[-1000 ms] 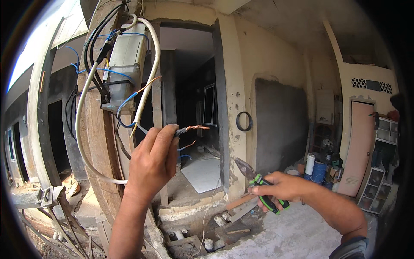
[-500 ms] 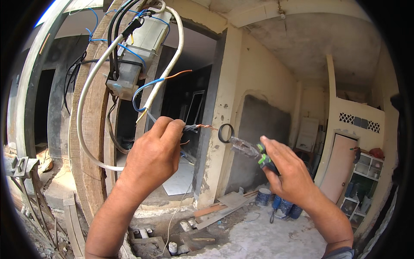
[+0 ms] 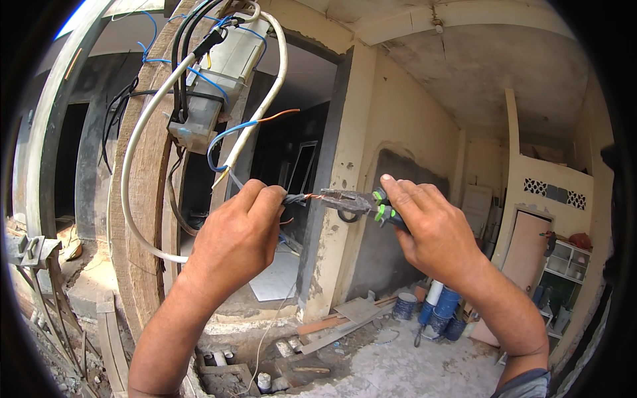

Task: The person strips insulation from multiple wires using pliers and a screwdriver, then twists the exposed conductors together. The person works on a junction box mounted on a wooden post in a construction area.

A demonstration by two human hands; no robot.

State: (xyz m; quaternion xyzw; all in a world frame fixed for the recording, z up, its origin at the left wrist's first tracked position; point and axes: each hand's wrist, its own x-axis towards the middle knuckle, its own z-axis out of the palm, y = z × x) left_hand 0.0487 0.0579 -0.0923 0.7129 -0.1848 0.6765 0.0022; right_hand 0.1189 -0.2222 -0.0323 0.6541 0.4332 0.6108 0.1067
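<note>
Between the fingers of my left hand [image 3: 237, 229], closed, is a dark insulated wire [image 3: 292, 198] whose bare copper strands [image 3: 314, 196] are twisted and point right. My right hand [image 3: 438, 229] is wrapped round pliers [image 3: 348, 200] with black and green handles. Their jaws meet the right part of the copper twist. A black ring [image 3: 349, 217] shows partly behind the pliers; what holds it up I cannot make out. Just above my left hand, a white cable [image 3: 269, 99] ends in a blue wire [image 3: 219, 142] with a bare copper tip and a cream-coloured wire.
At the upper left, a grey meter-like box [image 3: 215, 99] hangs on a wooden post [image 3: 142, 219] among black and blue wires. Rubble, pipes and planks [image 3: 352, 325] lie below. Blue buckets [image 3: 438, 318] stand on the rough floor, with a white shelf [image 3: 567, 265] farther right.
My right hand has brought the pliers left and up, so their jaws now reach the copper twist and cover part of it. My left hand has stayed nearly still, holding the wire.
</note>
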